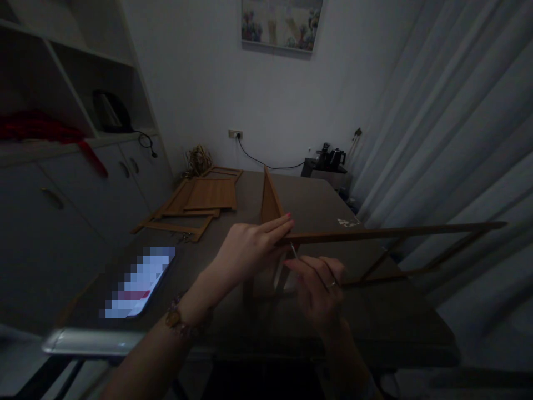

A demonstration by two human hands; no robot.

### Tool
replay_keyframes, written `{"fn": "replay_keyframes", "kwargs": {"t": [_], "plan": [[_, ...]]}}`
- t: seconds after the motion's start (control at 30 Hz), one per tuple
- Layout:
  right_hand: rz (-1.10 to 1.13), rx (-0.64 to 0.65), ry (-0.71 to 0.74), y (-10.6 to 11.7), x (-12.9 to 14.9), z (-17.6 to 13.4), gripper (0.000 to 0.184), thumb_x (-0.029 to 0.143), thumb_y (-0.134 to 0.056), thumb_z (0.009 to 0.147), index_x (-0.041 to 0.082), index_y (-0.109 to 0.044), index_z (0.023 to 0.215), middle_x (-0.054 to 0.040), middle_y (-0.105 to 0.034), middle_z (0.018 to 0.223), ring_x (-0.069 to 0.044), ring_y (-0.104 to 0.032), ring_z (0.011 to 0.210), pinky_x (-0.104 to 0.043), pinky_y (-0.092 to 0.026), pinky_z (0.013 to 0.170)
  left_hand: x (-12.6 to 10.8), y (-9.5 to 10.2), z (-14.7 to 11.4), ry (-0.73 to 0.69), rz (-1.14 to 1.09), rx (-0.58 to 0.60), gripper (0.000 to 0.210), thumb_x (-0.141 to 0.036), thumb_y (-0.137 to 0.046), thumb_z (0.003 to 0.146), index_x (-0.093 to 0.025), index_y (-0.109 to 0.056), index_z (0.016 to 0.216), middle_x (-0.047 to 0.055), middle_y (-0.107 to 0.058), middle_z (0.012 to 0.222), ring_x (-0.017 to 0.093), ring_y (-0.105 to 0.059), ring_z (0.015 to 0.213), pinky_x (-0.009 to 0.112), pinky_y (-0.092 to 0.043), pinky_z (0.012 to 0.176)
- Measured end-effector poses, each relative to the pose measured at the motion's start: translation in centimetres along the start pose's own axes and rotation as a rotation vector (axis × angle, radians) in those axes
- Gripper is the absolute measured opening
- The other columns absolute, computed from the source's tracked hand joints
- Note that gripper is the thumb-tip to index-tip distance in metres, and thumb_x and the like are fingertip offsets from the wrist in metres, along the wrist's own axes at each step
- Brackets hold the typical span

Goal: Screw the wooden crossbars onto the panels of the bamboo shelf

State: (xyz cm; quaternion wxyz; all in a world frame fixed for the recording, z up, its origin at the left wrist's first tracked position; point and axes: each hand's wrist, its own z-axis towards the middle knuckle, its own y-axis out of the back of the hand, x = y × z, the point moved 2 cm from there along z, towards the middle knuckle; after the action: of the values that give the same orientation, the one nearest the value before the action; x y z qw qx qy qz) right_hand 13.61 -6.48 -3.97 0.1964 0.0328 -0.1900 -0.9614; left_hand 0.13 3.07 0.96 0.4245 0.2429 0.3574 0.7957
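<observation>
Frame (362,235), likely light and stiff, is being clasped at its end by left fingers (273,226). Below it, a rod (294,250) is being pinched by right fingers (317,269).

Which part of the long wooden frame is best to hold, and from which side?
I would take the long wooden frame by the middle of its upper rail, from above: it looks slim and nearly level, with an open gap below, while the left hand and right hand occupy its left end.

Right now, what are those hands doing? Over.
Left hand holding wooden frame at corner. Right hand pinching thin metal tool at its edge. Phone apart from both hands.
</observation>
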Motion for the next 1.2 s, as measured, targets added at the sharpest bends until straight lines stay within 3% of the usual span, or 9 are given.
{"fn": "replay_keyframes", "kwargs": {"t": [0.3,0.53,0.77,0.9,1.0,1.2], "plan": [[0.353,0.159,-0.116,0.8,-1.1,1.3,0.024,0.024,-0.050,0.097,0.027,-0.070,0.110,-0.0012,-0.070,0.087,-0.017,-0.057,0.085,-0.032,-0.046,0.076,0.0,0.0,0.0,-0.016,0.005,0.000,0.041,-0.035,-0.058,0.092,-0.022,-0.058,0.131,0.005,-0.062,0.132,0.021,-0.075,0.085,0.028,-0.055,0.054],[0.488,0.136,-0.102,0.7,-2.3,1.5,0.028,0.024,-0.060,0.092,0.032,-0.069,0.117,0.0001,-0.074,0.087,-0.016,-0.059,0.079,-0.031,-0.050,0.070,0.0,0.1,0.0,-0.010,-0.007,0.008,0.041,-0.035,-0.059,0.091,-0.022,-0.058,0.130,0.005,-0.062,0.132,0.021,-0.075,0.084,0.029,-0.056,0.054],[0.631,0.088,-0.066,-0.4,-2.5,2.2,0.024,0.032,-0.066,0.088,0.031,-0.071,0.112,0.0009,-0.068,0.076,-0.015,-0.056,0.075,-0.028,-0.050,0.066,0.1,0.0,0.0,-0.010,0.001,0.011,0.041,-0.030,-0.061,0.090,-0.021,-0.058,0.130,0.005,-0.062,0.132,0.021,-0.075,0.083,0.028,-0.056,0.055],[0.627,0.138,-0.032,-0.4,-2.5,1.8,0.029,0.033,-0.066,0.088,0.028,-0.069,0.117,-0.0007,-0.071,0.084,-0.016,-0.059,0.081,-0.029,-0.052,0.070,0.1,-0.1,-0.1,-0.007,-0.006,0.012,0.042,-0.030,-0.060,0.090,-0.023,-0.057,0.131,0.004,-0.061,0.133,0.021,-0.075,0.085,0.029,-0.057,0.056],[0.583,0.148,-0.023,-0.1,-2.6,1.5,0.028,0.021,-0.060,0.092,0.025,-0.068,0.118,-0.0015,-0.072,0.089,-0.016,-0.060,0.085,-0.029,-0.054,0.073,0.0,0.0,-0.1,0.007,0.002,0.026,0.041,-0.032,-0.060,0.090,-0.023,-0.057,0.131,0.003,-0.061,0.133,0.022,-0.075,0.086,0.029,-0.057,0.058],[0.422,0.013,0.144,0.2,-2.4,2.1,0.033,0.012,-0.066,0.087,0.022,-0.067,0.118,-0.0011,-0.074,0.087,-0.014,-0.064,0.080,-0.029,-0.056,0.072,0.1,0.1,-0.1,-0.014,-0.004,0.035,0.042,-0.032,-0.059,0.091,-0.022,-0.057,0.132,0.004,-0.059,0.135,0.021,-0.075,0.088,0.029,-0.057,0.058]]}}
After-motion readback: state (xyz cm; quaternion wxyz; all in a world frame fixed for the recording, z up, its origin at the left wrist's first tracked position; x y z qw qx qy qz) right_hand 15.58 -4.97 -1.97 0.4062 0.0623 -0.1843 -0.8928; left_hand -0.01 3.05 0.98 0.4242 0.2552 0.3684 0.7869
